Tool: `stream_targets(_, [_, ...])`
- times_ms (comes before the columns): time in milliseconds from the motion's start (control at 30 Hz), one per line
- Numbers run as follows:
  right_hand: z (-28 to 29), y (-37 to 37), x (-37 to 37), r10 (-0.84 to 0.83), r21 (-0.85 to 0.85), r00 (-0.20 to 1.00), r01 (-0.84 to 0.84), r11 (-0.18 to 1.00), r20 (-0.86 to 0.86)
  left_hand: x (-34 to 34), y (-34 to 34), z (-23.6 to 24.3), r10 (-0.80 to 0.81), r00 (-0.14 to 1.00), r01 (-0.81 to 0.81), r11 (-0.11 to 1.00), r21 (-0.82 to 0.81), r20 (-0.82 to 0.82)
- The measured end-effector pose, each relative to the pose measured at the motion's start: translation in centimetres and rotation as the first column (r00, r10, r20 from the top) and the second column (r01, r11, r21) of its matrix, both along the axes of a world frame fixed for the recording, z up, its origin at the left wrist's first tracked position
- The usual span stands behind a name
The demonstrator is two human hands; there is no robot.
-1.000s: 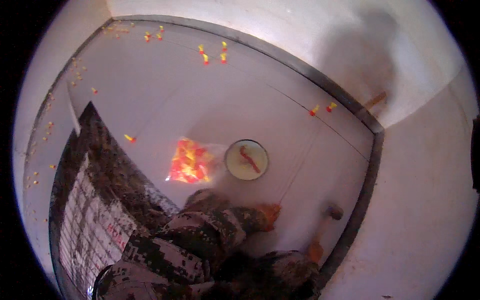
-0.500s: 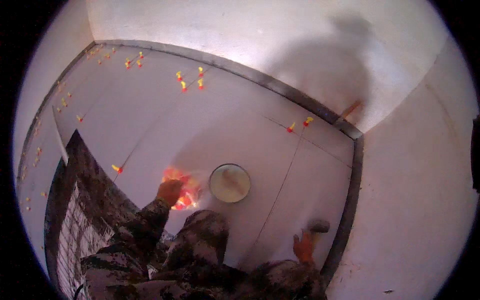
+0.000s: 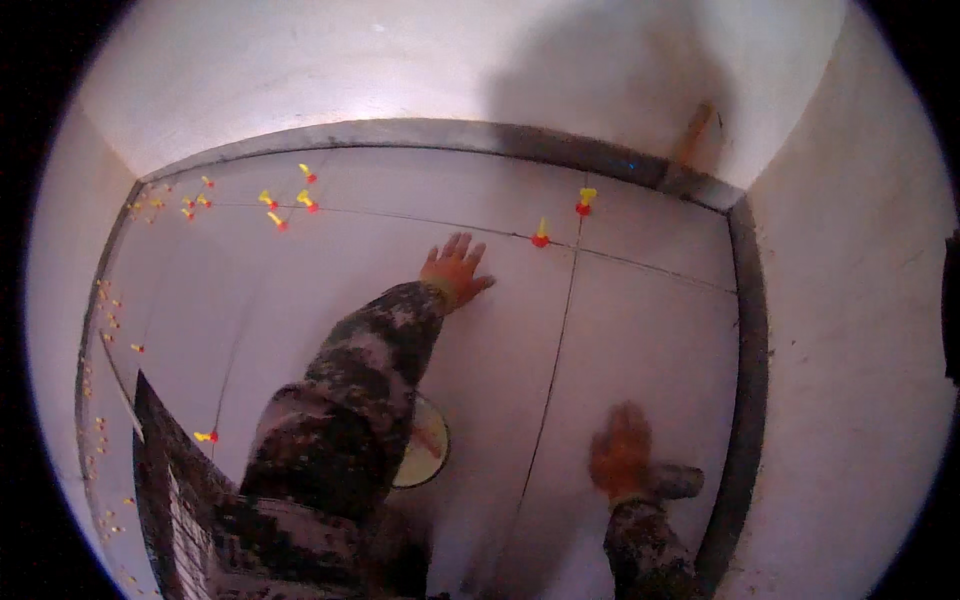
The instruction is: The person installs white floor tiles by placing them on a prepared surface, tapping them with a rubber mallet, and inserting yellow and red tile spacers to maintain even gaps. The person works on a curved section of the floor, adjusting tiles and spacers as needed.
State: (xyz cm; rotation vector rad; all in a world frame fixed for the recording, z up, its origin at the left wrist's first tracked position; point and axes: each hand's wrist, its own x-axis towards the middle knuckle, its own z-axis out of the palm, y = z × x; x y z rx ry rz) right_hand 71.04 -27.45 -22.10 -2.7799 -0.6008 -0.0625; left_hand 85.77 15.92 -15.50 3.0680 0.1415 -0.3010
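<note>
Currently, the left hand (image 3: 458, 272) reaches out beyond the tub (image 3: 416, 466), palm down, its fingers spread and holding nothing; the sleeve (image 3: 350, 390) hides the tub's left side. Whether that palm presses on the floor (image 3: 500, 350) or hangs just above it, I cannot tell. To the right of the tub, the right hand (image 3: 622, 455) is blurred, its fingers apparently stretched out; no grip shows, though whatever may lie under the palm is hidden. A dark mallet head (image 3: 678, 482) sits just beside its wrist, farther right of the tub. Past the tub, up and to its right, stand a near peg (image 3: 541, 237) and a far peg (image 3: 586, 203), both yellow and red. I judge the step in hand to be leaning or feeling across the floor. Using the mallet next would call for the right hand to close around the handle, which I cannot make out.
</note>
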Motion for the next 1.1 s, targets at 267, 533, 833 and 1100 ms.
stream_targets(267, [0.6, -0.8, 1.5, 0.014, 0.042, 0.999, -0.012, 0.999, -0.044, 8.6, -6.3, -3.9, -0.040, 0.992, 0.040, 0.999, 0.006, 0.116])
stream_targets(533, [1.1, -0.1, 1.6, -0.001, 0.000, 0.997, 0.001, 1.000, -0.080, 8.8, -2.0, -5.4, -0.214, 0.959, 0.180, 0.966, 0.188, 0.183])
stream_targets(833, [0.9, -0.3, 1.2, -0.009, 0.020, 1.000, 0.009, 1.000, -0.025, 6.1, 7.4, -4.4, -0.060, 0.987, 0.011, 0.950, 0.314, 0.149])
stream_targets(1100, [1.2, -0.3, 1.4, 0.012, 0.044, 1.000, -0.011, 0.999, -0.022, -0.5, 19.1, -3.6, 0.406, 0.883, -0.462, 0.671, 0.579, 0.234])
